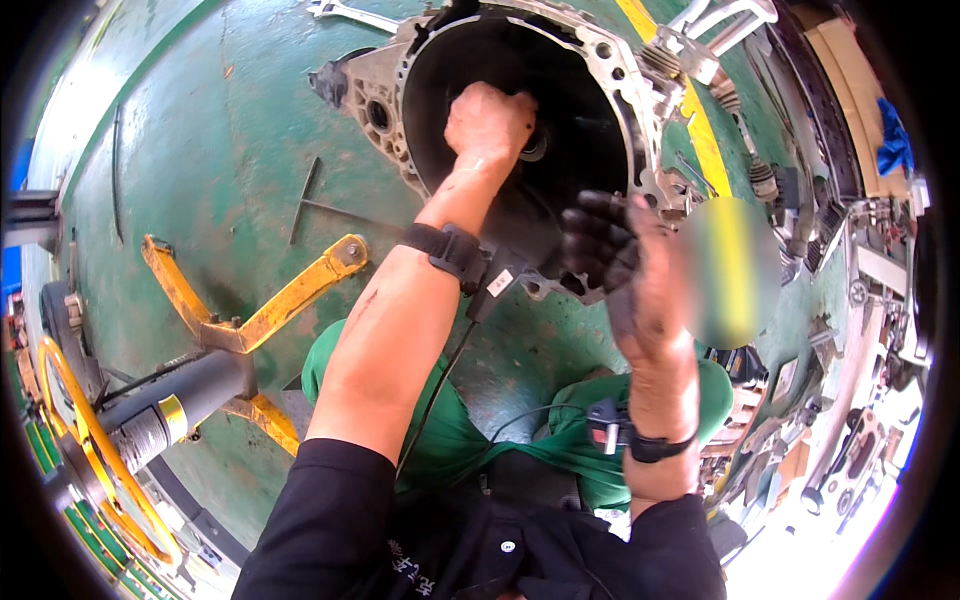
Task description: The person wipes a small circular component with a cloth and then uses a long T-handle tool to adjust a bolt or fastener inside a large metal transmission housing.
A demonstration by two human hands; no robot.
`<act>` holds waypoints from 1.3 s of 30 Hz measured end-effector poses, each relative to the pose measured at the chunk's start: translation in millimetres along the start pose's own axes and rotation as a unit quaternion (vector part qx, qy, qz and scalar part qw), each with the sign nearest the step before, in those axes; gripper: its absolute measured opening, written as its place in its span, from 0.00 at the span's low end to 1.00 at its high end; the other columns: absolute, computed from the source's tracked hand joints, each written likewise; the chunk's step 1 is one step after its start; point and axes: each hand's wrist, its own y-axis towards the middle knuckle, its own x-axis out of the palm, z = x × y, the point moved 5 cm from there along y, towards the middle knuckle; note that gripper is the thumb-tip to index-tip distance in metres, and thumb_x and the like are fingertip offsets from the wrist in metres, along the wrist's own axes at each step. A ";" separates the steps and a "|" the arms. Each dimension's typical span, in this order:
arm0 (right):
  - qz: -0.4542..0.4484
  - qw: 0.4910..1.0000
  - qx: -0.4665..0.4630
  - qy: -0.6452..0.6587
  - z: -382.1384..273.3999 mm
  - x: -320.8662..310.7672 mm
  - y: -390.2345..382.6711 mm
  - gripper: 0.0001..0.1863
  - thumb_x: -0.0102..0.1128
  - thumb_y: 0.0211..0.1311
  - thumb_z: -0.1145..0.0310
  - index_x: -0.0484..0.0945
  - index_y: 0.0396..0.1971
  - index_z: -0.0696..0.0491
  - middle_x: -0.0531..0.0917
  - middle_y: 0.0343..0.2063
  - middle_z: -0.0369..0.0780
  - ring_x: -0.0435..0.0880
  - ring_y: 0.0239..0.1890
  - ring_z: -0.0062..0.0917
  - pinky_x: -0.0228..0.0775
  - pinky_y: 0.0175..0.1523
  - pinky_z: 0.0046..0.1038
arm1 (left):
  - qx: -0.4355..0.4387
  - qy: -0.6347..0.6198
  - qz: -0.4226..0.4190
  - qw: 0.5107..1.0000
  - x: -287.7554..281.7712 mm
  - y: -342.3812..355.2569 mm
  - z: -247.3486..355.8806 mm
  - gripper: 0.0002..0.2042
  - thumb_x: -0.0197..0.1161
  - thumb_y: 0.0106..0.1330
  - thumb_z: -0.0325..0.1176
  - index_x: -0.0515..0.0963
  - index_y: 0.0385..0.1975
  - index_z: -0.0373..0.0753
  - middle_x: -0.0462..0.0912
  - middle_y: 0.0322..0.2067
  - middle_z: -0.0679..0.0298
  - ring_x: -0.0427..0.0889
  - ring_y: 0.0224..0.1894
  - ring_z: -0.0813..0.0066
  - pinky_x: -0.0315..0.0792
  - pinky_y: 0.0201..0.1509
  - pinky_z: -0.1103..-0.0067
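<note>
A gearbox (392,150) with a wide, dark bell housing stands on the floor in front of me. Inside its opening my left hand (490,125) is closed in a fist; whatever its fingers grip is hidden behind the back of the hand. Just beside the fist a round metal collar (537,146) shows at the centre of the dark hollow. By the lower right of the housing rim I hold up my right hand (640,265), fingers stretched out, its palm and fingers blackened with grease. Nothing shows in it.
A T-shaped metal bar (308,203) lies on the green floor, left of the gearbox. Yellow bracket arms (300,295) of a jack stand nearby. A wrench (355,16) lies beyond, drive shafts (762,180) to the right. A cable (437,390) runs from my left wrist.
</note>
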 end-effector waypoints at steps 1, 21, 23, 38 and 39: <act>-0.002 0.994 -0.076 -0.083 -13.9 -8.1 -9.4 0.20 0.45 0.74 0.58 0.79 0.44 0.60 0.85 0.32 0.43 0.83 0.32 0.24 0.74 0.40 0.26 | 0.011 0.009 -0.008 1.000 1.4 5.2 -2.9 0.18 0.67 0.51 0.44 0.84 0.32 0.33 0.84 0.40 0.46 0.83 0.46 0.50 0.77 0.51 0.66; -0.222 0.514 -0.321 -0.764 78.2 -442.7 177.8 0.14 0.61 0.56 0.58 0.84 0.36 0.51 0.84 0.30 0.44 0.82 0.29 0.37 0.74 0.35 0.37 | 0.068 -0.089 -0.001 0.994 51.8 10.7 4.3 0.13 0.67 0.53 0.35 0.81 0.22 0.27 0.79 0.18 0.48 0.76 0.22 0.61 0.68 0.30 0.66; -0.243 0.490 -0.227 -0.806 134.6 -396.6 207.5 0.13 0.61 0.56 0.59 0.84 0.35 0.51 0.83 0.28 0.44 0.81 0.28 0.36 0.73 0.35 0.35 | 0.063 -0.074 0.023 0.995 27.3 10.4 -6.3 0.13 0.67 0.53 0.35 0.80 0.20 0.27 0.77 0.17 0.48 0.75 0.21 0.61 0.67 0.29 0.66; -0.102 0.446 -0.232 -0.858 90.9 -322.3 156.3 0.24 0.69 0.46 0.53 0.83 0.40 0.54 0.84 0.39 0.48 0.83 0.41 0.42 0.74 0.44 0.42 | 0.003 -0.580 -0.112 0.807 -46.7 -27.6 65.9 0.21 0.57 0.62 0.48 0.77 0.41 0.34 0.79 0.35 0.61 0.79 0.34 0.72 0.70 0.35 0.75; -0.121 0.497 -0.196 -0.836 79.5 -301.3 173.4 0.25 0.70 0.44 0.52 0.83 0.40 0.54 0.84 0.40 0.49 0.83 0.42 0.41 0.75 0.45 0.41 | -0.034 -0.583 -0.133 0.801 -70.4 -40.0 66.7 0.26 0.55 0.64 0.53 0.77 0.43 0.31 0.80 0.37 0.59 0.80 0.35 0.70 0.71 0.36 0.74</act>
